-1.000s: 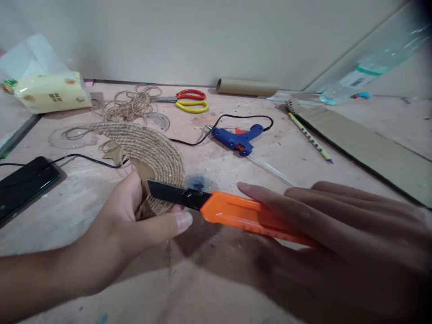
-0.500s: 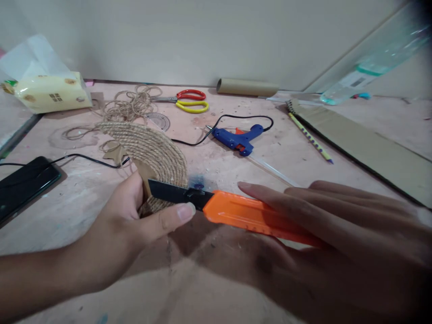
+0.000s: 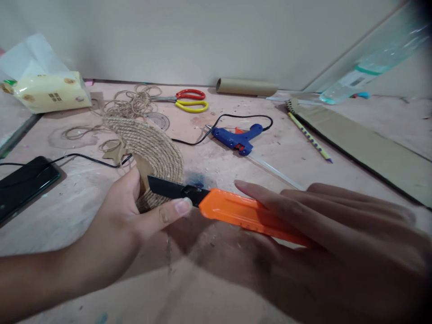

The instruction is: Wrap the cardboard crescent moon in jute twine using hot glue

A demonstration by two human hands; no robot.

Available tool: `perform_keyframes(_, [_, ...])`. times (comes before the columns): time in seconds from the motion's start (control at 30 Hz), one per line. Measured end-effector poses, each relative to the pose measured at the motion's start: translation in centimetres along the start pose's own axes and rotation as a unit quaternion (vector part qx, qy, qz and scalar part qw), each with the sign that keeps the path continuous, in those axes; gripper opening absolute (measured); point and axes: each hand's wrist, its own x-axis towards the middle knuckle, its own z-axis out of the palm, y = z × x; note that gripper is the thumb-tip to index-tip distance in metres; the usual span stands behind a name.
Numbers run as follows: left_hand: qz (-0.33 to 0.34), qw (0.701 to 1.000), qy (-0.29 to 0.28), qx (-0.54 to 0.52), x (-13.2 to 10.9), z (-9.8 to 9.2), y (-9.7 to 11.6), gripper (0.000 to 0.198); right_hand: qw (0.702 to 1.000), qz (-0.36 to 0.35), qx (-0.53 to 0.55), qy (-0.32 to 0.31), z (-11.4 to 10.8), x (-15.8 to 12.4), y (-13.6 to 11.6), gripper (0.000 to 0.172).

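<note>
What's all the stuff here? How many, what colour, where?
tissue pack: one, yellow, back left
scissors: one, red-yellow, back
twine tangle: one, tan, back left
protractor: one, clear, near scissors
cardboard tube: one, brown, back
bottle: one, greenish, back right
small bit: one, turquoise, beside bottle
cardboard strip: one, brown, right
pencil: one, yellow, right
glue gun: one, blue, middle
glue stick: one, clear, by glue gun
phone: one, black, left
cord: count unclear, black, left to middle
cardboard scrap: one, brown, left
twine-wrapped piece: one, tan, in left hand
cutter knife: one, orange-black, in right hand
table: one, pinkish, underneath
wall: one, greyish, back
left hand: one, bare, lower left
right hand: one, bare, lower right
</note>
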Motion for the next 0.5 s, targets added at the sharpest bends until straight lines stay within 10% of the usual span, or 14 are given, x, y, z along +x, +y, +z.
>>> perform_keyframes(0.5, [0.019,0.997,0.044,0.055,0.4,-0.3,-0.3,0.032,0.996,0.061,-0.033,-0.052,-0.7,0.0,-1.0,0.041])
